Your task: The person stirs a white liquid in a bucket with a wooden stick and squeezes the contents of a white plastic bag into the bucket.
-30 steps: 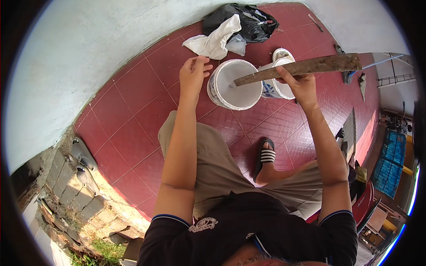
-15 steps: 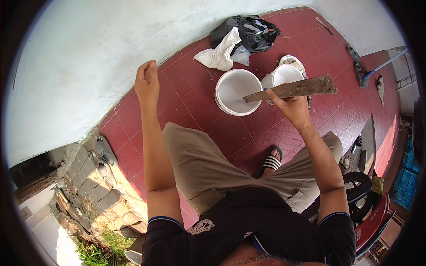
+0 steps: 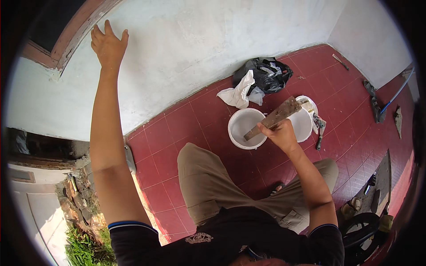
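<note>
My left hand (image 3: 108, 46) is raised at the left with its fingers spread, holding nothing. It is against or just in front of the pale wall (image 3: 177, 40), beside a worn brown window frame (image 3: 66, 42); I cannot tell whether it touches. In my right hand (image 3: 283, 134) is a stained, flat wooden board (image 3: 279, 114), wider at its far end and tilted. The board's narrow end hangs over a round white bucket (image 3: 235, 128) with whitish contents. Another white bucket (image 3: 306, 131) stands behind the right hand, partly hidden by it.
A black plastic bag (image 3: 270, 77) and a white sack (image 3: 239, 93) lie by the wall on the red tiled floor (image 3: 173, 137). A small white container (image 3: 312, 103) sits behind the buckets. At the lower right is a dark steering-wheel-like ring (image 3: 355, 230); plants (image 3: 84, 244) grow lower left.
My left hand has risen up and left along the wall, and its fingers have spread. The board in my right hand has tilted more steeply. The view has shifted, bringing the window frame in.
</note>
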A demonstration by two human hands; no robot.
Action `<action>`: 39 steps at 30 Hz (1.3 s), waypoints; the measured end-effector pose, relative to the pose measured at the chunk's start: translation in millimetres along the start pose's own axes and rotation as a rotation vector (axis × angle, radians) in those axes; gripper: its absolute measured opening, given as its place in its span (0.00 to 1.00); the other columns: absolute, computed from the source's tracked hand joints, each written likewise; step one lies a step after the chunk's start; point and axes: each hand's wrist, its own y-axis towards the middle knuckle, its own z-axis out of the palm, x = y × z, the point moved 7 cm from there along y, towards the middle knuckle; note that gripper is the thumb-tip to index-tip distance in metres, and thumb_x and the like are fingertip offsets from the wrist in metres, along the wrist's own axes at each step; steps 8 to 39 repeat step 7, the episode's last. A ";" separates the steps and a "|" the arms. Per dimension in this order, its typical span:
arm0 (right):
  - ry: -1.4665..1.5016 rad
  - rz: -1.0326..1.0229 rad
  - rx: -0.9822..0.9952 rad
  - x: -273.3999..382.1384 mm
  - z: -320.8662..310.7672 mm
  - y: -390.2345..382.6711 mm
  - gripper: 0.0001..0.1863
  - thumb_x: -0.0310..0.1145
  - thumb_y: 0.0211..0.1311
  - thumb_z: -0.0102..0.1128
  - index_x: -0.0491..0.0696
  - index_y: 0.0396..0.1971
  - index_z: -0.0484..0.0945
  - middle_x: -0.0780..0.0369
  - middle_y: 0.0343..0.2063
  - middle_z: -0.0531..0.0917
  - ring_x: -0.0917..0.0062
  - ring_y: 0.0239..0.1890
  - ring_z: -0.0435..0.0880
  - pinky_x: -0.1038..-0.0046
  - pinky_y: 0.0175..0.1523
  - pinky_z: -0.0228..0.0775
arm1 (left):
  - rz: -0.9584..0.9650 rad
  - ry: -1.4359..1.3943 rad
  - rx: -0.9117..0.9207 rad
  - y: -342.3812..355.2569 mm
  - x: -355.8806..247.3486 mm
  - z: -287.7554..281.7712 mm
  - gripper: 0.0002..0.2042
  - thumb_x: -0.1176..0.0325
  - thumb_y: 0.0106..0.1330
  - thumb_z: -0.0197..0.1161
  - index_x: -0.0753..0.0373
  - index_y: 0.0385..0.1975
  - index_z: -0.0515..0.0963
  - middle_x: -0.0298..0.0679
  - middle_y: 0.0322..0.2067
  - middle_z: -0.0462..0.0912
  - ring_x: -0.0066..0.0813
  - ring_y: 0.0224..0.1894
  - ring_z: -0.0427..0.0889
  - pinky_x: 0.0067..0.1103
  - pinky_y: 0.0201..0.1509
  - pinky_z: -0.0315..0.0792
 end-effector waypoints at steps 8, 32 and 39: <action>-0.205 -0.084 -0.125 -10.5 -21.6 13.4 0.17 0.40 0.59 0.75 0.41 0.38 0.88 0.59 0.30 0.91 0.69 0.31 0.90 0.70 0.40 0.81 | -0.193 0.029 0.372 -8.3 -0.5 53.1 0.47 0.36 0.65 0.60 0.56 0.77 0.50 0.55 0.76 0.48 0.55 0.79 0.43 0.61 0.76 0.39; -0.205 -0.084 -0.125 -10.5 -21.6 13.4 0.17 0.40 0.59 0.75 0.41 0.38 0.88 0.59 0.30 0.91 0.69 0.31 0.90 0.70 0.40 0.81 | -0.193 0.029 0.372 -8.3 -0.5 53.1 0.47 0.36 0.65 0.60 0.56 0.77 0.50 0.55 0.76 0.48 0.55 0.79 0.43 0.61 0.76 0.39; -0.205 -0.084 -0.125 -10.5 -21.6 13.4 0.17 0.40 0.59 0.75 0.41 0.38 0.88 0.59 0.30 0.91 0.69 0.31 0.90 0.70 0.40 0.81 | -0.193 0.029 0.372 -8.3 -0.5 53.1 0.47 0.36 0.65 0.60 0.56 0.77 0.50 0.55 0.76 0.48 0.55 0.79 0.43 0.61 0.76 0.39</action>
